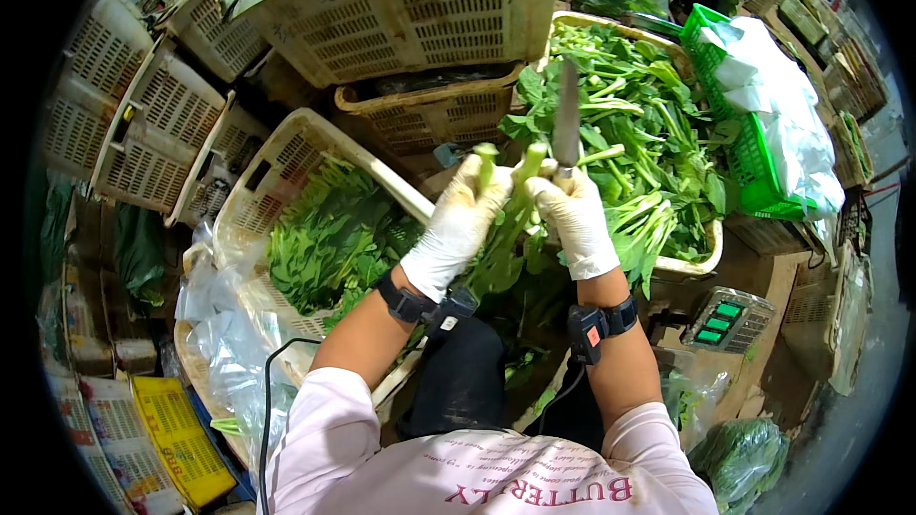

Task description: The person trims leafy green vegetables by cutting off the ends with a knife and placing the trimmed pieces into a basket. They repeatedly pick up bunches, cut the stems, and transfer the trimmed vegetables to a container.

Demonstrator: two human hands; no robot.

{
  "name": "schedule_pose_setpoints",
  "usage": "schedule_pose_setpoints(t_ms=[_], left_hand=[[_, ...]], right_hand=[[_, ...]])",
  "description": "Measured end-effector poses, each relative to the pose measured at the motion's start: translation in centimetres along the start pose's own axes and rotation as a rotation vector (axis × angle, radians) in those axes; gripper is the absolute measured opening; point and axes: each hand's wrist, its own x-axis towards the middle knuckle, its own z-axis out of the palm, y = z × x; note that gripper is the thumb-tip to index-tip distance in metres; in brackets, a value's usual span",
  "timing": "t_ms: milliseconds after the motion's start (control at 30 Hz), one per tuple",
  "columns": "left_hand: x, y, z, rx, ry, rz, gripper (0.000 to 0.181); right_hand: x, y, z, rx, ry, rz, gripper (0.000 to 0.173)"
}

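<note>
My left hand (465, 214), in a whitish stained glove, grips a thick green stalk (485, 157) whose cut end sticks up. Gloved the same way, my right hand (572, 218) is closed on a knife with its blade (567, 111) pointing away from me. Another stalk of leafy greens (531, 164) stands between the two hands, its leaves hanging down; which fingers hold it is not clear. Loose leafy greens (644, 121) fill a crate beyond my right hand. To the left, a cream plastic crate (322, 129) holds greens laid together (336, 229).
Stacked plastic crates (429, 14) rise in front and at left. A green basket (758, 164) with white plastic bags (780, 107) is at right, above a digital scale (726, 320). Clear plastic bags (229, 343) drape the left crate. Bagged greens (741, 458) lie lower right.
</note>
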Motion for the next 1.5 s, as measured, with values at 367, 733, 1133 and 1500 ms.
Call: schedule_pose_setpoints(t_ms=[367,733,1133,1500], left_hand=[[4.1,0.3,3.7,-0.055,-0.138,0.048,0.023],[4.4,1.7,4.5,0.508,-0.045,0.263,0.022],[4.6,0.6,4.3,-0.12,-0.196,-0.153,0.027],[6.1,-3.0,0.2,-0.489,-0.07,-0.519,0.032]], right_hand=[[0.4,-2.1,-4.0,-0.598,0.256,-0.649,0.02],[0.7,-2.3,-5.2,-1.1,0.396,-0.73,0.02],[0.3,-2.4,-4.7,-0.052,-0.023,-0.141,0.026],[2.0,-3.1,-20.2,-0.006,0.588,0.199,0.018]])
